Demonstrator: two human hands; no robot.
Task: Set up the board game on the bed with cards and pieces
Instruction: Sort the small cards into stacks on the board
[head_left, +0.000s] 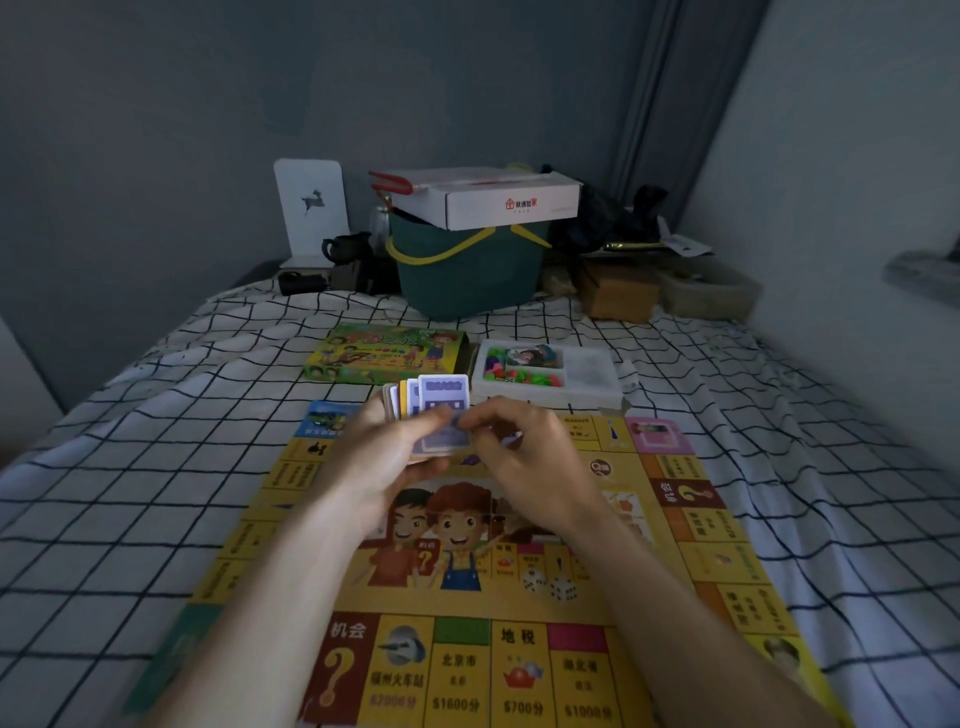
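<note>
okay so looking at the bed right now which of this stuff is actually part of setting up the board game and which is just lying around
Part of the job:
- yellow game board
- fanned stack of purple-backed cards, held by left hand and right hand
- white plastic tray of coloured pieces
- green game box

Lying about:
- dark green bucket
- white cardboard box
- brown carton

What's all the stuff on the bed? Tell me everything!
board: one, yellow, flat on the bed, near
cards: a stack, purple on top, held above the board
game box: one, green, beyond the board
tray: one, white, coloured pieces inside, right of the game box
basket: one, dark green, yellow handle, far end
carton: one, white, atop the basket
left hand: holds the cards
right hand: pinches the top card
</note>
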